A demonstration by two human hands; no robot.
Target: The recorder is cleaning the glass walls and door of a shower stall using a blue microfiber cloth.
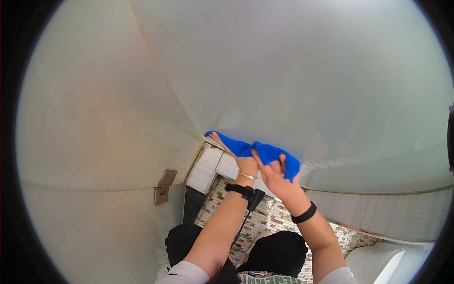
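A blue cloth is spread between my two hands, lying against the lower part of a frosted glass panel. My left hand presses one end of it close to the corner where two panels meet, its fingers stretched toward that corner and partly covered by the cloth. Beside it, my right hand grips the other part, with fabric bunched around its bent fingers. The hands are almost touching. A bracelet and a black band with a small black device are on my left wrist; a black band circles my right.
A second glass panel with a metal hinge stands at the left. Below the corner runs a pale tiled ledge. Small mosaic tiles cover the floor. A smooth white fixture sits at the lower right.
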